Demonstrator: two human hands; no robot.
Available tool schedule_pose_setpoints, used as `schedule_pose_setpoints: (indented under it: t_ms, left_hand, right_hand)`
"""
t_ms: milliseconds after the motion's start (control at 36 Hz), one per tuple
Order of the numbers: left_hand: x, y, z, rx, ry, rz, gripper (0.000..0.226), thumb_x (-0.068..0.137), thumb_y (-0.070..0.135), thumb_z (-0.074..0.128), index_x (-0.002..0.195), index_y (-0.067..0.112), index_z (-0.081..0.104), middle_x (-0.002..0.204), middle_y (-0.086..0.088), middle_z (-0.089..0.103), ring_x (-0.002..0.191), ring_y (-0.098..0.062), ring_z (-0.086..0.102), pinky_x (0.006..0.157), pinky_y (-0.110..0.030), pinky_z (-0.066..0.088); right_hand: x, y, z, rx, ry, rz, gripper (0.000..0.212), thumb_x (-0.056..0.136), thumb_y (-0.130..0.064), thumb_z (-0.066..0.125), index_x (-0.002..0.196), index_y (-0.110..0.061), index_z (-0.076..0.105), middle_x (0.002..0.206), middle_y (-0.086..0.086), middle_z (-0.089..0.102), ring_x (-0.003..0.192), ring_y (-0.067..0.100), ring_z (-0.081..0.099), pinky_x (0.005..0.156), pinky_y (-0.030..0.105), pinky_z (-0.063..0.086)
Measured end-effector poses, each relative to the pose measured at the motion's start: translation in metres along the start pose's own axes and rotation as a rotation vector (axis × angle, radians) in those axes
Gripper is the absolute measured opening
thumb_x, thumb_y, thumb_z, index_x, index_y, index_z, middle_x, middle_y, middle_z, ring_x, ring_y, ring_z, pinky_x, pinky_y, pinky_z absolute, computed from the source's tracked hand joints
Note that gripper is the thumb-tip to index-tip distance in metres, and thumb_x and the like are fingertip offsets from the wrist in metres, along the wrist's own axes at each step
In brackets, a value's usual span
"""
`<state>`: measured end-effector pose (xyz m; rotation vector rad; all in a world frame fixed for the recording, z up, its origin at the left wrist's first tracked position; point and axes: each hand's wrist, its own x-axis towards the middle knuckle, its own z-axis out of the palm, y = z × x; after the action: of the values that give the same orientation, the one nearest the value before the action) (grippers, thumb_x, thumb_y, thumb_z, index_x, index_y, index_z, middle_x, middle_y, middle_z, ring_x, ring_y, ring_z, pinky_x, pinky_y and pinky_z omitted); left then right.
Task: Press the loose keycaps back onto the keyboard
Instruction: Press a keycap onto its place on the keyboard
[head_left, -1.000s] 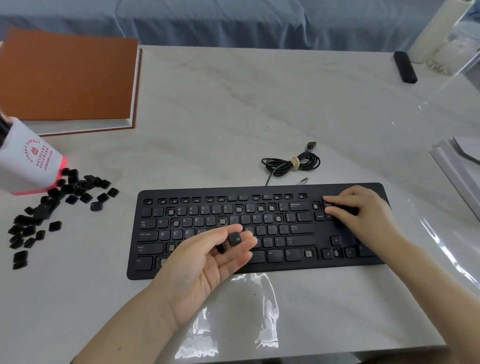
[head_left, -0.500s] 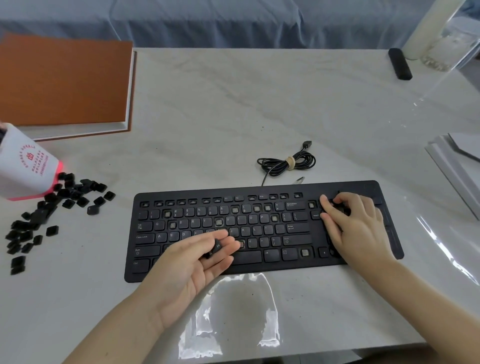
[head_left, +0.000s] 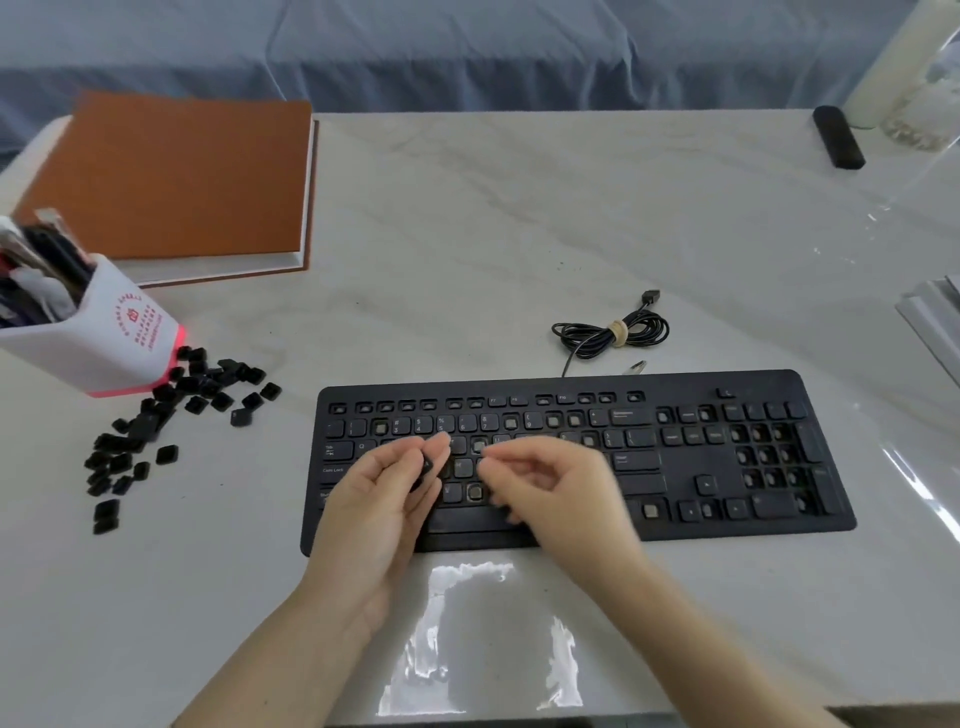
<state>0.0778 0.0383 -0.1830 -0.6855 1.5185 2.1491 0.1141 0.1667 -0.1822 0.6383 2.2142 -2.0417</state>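
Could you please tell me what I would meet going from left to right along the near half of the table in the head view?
Keycap pile → left hand, holding a keycap in its fingers → right hand → number pad of the keyboard.

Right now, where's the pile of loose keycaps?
In the head view, the keycap pile lies at left, between the white pen cup and the keyboard.
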Motion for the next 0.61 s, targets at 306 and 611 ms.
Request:
schedule_pose_setpoints:
  t_ms: [306, 611]
  left_hand:
    - [-0.005, -0.004, 0.010, -0.026, -0.065, 0.054, 0.021, 0.097, 0.001, 0.041, 0.094, 0.010, 0.060, 0.092, 0.001, 0.074, 0.076, -0.005, 0.068, 0.061, -0.014, 0.053]
    - [-0.006, -0.005, -0.001, 0.030, -0.032, 0.096, 0.012, 0.097, 0.007, 0.047, 0.098, 0.008, 0.059, 0.092, -0.006, 0.074, 0.086, -0.013, 0.071, 0.068, -0.019, 0.057]
  right_hand:
    - [0.006, -0.005, 0.033, 0.343, -0.017, 0.164, 0.011, 0.082, -0.007, 0.068, 0.079, -0.017, 0.070, 0.060, 0.000, 0.064, 0.051, 0.003, 0.055, 0.056, 0.013, 0.048]
    - [0.007, 0.000, 0.003, 0.393, 0.111, 0.175, 0.010, 0.085, 0.001, 0.060, 0.078, -0.005, 0.063, 0.064, 0.003, 0.070, 0.071, 0.014, 0.071, 0.065, 0.016, 0.055]
